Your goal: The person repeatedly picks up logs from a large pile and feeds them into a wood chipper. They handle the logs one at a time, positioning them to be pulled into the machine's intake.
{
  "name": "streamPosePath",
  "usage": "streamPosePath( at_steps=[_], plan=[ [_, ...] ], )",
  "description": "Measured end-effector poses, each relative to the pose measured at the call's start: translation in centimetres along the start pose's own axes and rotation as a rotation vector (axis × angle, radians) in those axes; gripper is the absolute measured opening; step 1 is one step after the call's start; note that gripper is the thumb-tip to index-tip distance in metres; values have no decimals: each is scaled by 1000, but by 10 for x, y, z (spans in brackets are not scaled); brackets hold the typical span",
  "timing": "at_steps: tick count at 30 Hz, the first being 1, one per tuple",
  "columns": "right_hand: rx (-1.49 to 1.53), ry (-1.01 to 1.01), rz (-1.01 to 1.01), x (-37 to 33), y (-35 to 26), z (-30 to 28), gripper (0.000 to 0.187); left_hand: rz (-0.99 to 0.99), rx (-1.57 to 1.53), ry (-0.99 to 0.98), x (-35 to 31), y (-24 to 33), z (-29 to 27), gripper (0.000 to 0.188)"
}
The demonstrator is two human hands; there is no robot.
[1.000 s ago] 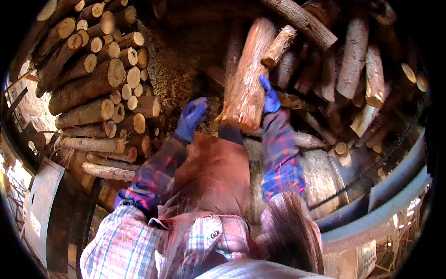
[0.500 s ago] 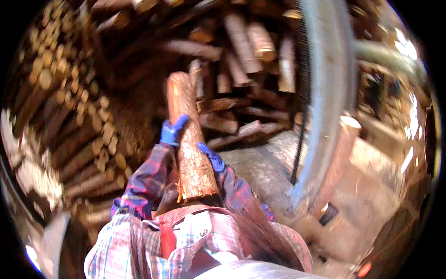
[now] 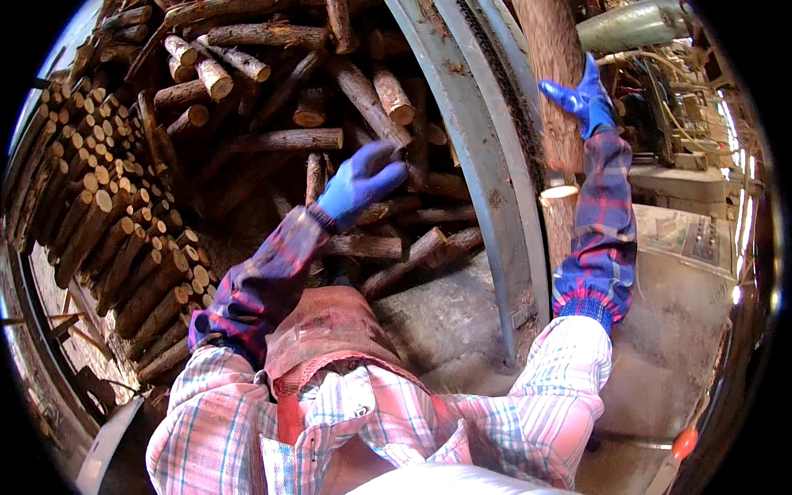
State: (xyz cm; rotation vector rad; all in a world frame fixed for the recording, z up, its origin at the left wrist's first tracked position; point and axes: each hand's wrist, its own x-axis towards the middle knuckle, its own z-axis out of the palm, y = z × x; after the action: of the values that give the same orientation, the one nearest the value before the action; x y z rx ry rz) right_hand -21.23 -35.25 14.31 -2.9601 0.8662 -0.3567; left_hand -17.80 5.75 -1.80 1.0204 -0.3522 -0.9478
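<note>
Dusty machine casing [image 3: 668, 338], markings too small to read. Large log [image 3: 551, 58] beside blue-grey rail [image 3: 466, 107]. Right hand [image 3: 589, 101] extended forward, splayed over log, unclenched. Left hand [image 3: 361, 185] raised, released, fingers loosely curled.

Rough, fibrous, matt bark covers the wooden log [image 3: 549, 54] at the right glove [image 3: 584, 101], whose blue coating looks smooth and faintly glossy, like rubber. The plaid sleeve covers [image 3: 256, 280] are creased woven cloth; the reddish apron [image 3: 334, 326] is matt, stained fabric. The blue-grey beam [image 3: 462, 148] looks like painted metal, scuffed and rust-marked; the greenish cylinder [image 3: 635, 26] has a smooth sheen.
</note>
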Motion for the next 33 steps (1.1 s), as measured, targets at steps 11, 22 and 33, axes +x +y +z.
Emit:
streamPosePath(
  at_steps=[11,22,33],
  plan=[
    [-425,-122,94,-86,-42,55,99,-474,211,690,-202,-184,-215,43],
    [322,-1436,106,-460,-150,452,89,-846,-298,759,-256,-265,-218,43],
    [-252,-1434,-344,-459,-84,695,104,-902,-176,863,-179,-468,-276,68]
  ],
)
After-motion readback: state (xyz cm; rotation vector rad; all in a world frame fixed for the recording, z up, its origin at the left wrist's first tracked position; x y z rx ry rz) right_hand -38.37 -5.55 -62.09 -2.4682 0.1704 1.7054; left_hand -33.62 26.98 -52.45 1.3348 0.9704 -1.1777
